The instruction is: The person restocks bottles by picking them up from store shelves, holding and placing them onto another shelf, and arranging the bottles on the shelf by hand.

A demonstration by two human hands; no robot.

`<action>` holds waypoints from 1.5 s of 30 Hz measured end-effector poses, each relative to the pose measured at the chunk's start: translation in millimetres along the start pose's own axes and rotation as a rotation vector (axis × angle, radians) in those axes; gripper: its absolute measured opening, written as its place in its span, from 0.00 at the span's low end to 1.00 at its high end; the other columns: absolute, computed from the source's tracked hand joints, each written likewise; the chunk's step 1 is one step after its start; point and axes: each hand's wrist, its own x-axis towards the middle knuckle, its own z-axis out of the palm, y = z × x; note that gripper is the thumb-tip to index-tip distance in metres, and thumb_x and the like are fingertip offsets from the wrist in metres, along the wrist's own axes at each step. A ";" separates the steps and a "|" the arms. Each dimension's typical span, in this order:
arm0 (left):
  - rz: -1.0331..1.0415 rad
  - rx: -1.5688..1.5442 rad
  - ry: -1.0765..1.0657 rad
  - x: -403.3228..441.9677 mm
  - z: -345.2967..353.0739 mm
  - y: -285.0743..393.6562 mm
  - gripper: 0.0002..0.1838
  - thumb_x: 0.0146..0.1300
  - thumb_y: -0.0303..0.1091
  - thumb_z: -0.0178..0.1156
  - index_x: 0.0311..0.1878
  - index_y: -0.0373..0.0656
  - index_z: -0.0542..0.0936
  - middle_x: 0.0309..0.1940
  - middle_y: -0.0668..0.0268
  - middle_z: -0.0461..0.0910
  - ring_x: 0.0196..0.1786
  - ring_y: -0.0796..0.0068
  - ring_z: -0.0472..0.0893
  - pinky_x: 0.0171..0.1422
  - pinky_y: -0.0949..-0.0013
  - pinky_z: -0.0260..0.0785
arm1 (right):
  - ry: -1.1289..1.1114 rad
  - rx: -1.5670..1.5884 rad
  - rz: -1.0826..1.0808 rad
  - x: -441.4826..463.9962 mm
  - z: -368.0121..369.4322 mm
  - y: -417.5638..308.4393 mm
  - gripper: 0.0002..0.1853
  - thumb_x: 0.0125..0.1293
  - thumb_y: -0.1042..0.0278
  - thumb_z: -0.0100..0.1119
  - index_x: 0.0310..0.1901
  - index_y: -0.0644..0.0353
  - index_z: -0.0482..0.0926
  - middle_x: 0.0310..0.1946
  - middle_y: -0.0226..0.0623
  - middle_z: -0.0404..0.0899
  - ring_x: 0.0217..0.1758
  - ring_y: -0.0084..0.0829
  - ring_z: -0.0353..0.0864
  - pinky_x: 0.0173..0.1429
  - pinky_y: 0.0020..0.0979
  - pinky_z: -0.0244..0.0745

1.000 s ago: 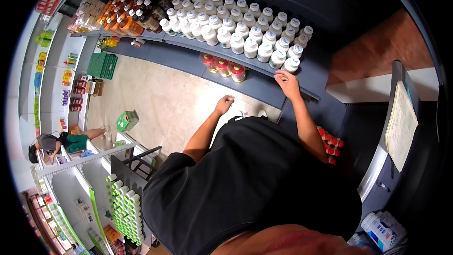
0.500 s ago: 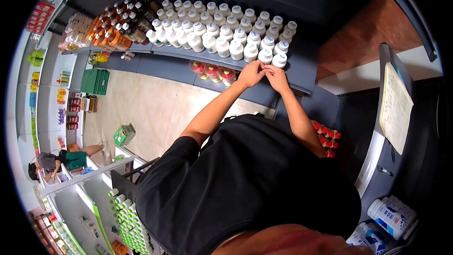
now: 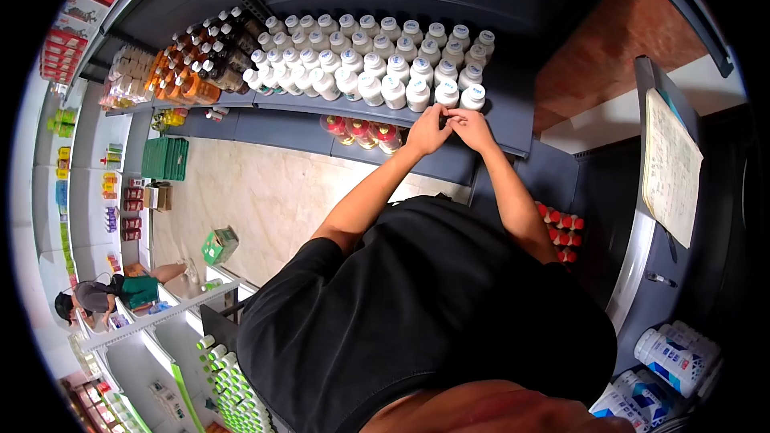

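Observation:
My left hand (image 3: 429, 131) and my right hand (image 3: 472, 129) meet at the fingertips, just in front of the shelf's front edge. Both have curled, pinching fingers; anything between them is too small or hidden to make out. Right behind the fingers stand white bottles, among them the front corner bottle (image 3: 472, 98) and its neighbour (image 3: 446, 95). These belong to a block of several rows of upright white bottles with blue print on their lids, standing on the dark grey shelf (image 3: 511, 116).
Brown bottles (image 3: 227, 72) and orange bottles (image 3: 192, 88) stand farther left on the shelf. Red-lidded jars (image 3: 361, 130) sit below. To my right are an open notebook (image 3: 672, 168) and a pen (image 3: 661, 279). A green crate (image 3: 165, 159) and another person (image 3: 128, 292) are at left.
The view has shifted slightly. My hands have drawn back a little from the front bottles, with their fingertips still together. The bottles stay in their rows.

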 end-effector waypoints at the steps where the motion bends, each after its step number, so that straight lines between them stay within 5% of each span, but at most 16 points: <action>1: -0.039 -0.020 0.003 -3.7 -0.6 2.5 0.22 0.56 0.36 0.64 0.52 0.40 0.72 0.48 0.50 0.77 0.50 0.49 0.79 0.55 0.55 0.72 | 0.075 0.098 -0.004 -6.6 0.3 0.1 0.10 0.65 0.77 0.59 0.46 0.68 0.83 0.31 0.35 0.85 0.33 0.20 0.83 0.40 0.24 0.78; 4: -0.086 -0.050 0.073 -9.4 0.0 4.3 0.30 0.55 0.36 0.65 0.59 0.36 0.68 0.56 0.45 0.74 0.58 0.46 0.76 0.63 0.55 0.68 | 0.411 0.175 -0.140 -24.9 -1.9 18.6 0.05 0.61 0.79 0.61 0.37 0.65 0.85 0.21 0.29 0.80 0.23 0.16 0.77 0.29 0.24 0.73; 9: -0.077 -0.212 0.156 -2.8 9.1 3.7 0.51 0.53 0.38 0.67 0.74 0.26 0.52 0.71 0.37 0.61 0.74 0.46 0.62 0.77 0.59 0.55 | 0.773 0.101 -0.129 -20.7 -13.7 9.6 0.20 0.63 0.79 0.63 0.57 0.61 0.76 0.48 0.38 0.80 0.48 0.24 0.79 0.44 0.24 0.77; 10: -0.100 -0.259 0.167 0.0 10.9 7.2 0.52 0.52 0.39 0.68 0.75 0.26 0.52 0.71 0.37 0.61 0.75 0.47 0.62 0.77 0.60 0.55 | 0.652 0.065 -0.113 -16.8 -18.4 5.8 0.34 0.61 0.73 0.68 0.68 0.58 0.66 0.63 0.43 0.72 0.65 0.30 0.72 0.59 0.31 0.74; 12: -0.141 -0.352 0.190 11.7 19.2 10.9 0.54 0.51 0.41 0.70 0.75 0.26 0.50 0.72 0.38 0.60 0.75 0.49 0.62 0.77 0.61 0.55 | 0.565 0.025 -0.110 -6.6 -18.4 1.6 0.41 0.56 0.63 0.73 0.71 0.57 0.64 0.64 0.46 0.74 0.68 0.41 0.72 0.68 0.39 0.68; 15: -0.114 -0.410 0.269 30.6 23.8 15.2 0.60 0.47 0.39 0.74 0.76 0.26 0.48 0.72 0.39 0.61 0.75 0.53 0.63 0.77 0.62 0.56 | 0.440 0.085 -0.163 9.4 -22.2 3.7 0.45 0.55 0.59 0.74 0.72 0.60 0.63 0.66 0.49 0.71 0.70 0.43 0.70 0.71 0.39 0.65; 18: -0.107 -0.573 0.302 48.9 31.0 15.2 0.60 0.45 0.36 0.76 0.76 0.28 0.48 0.70 0.43 0.64 0.72 0.56 0.68 0.74 0.63 0.60 | 0.417 0.069 -0.187 26.0 -31.0 11.3 0.45 0.57 0.67 0.72 0.74 0.63 0.58 0.68 0.47 0.68 0.73 0.39 0.66 0.74 0.37 0.61; 26: -0.090 -0.620 0.343 63.3 43.3 5.6 0.52 0.49 0.32 0.71 0.76 0.34 0.53 0.69 0.46 0.67 0.70 0.55 0.69 0.73 0.61 0.62 | 0.355 0.149 -0.164 45.8 -36.4 13.4 0.44 0.52 0.67 0.74 0.71 0.65 0.62 0.66 0.49 0.70 0.70 0.38 0.69 0.71 0.35 0.64; 35: -0.122 -0.501 0.245 71.5 35.3 -0.1 0.50 0.51 0.30 0.70 0.76 0.35 0.54 0.67 0.51 0.69 0.68 0.60 0.71 0.71 0.63 0.64 | 0.501 -0.246 -0.111 39.8 -36.8 7.0 0.47 0.49 0.62 0.76 0.70 0.60 0.62 0.64 0.52 0.66 0.69 0.50 0.66 0.73 0.44 0.62; 40: -0.126 -0.520 0.216 77.1 37.8 -8.2 0.50 0.52 0.28 0.69 0.77 0.35 0.52 0.68 0.51 0.68 0.69 0.61 0.70 0.71 0.63 0.64 | 0.428 -0.017 -0.165 41.8 -36.1 5.7 0.47 0.51 0.63 0.76 0.71 0.61 0.59 0.66 0.52 0.66 0.71 0.46 0.66 0.72 0.41 0.63; 45: -0.018 -0.493 0.247 67.1 41.5 -10.8 0.52 0.54 0.32 0.71 0.77 0.32 0.50 0.70 0.43 0.64 0.72 0.51 0.66 0.75 0.60 0.59 | 0.407 0.073 -0.192 38.4 -32.7 10.1 0.49 0.52 0.64 0.76 0.72 0.63 0.56 0.67 0.50 0.66 0.71 0.43 0.66 0.72 0.39 0.63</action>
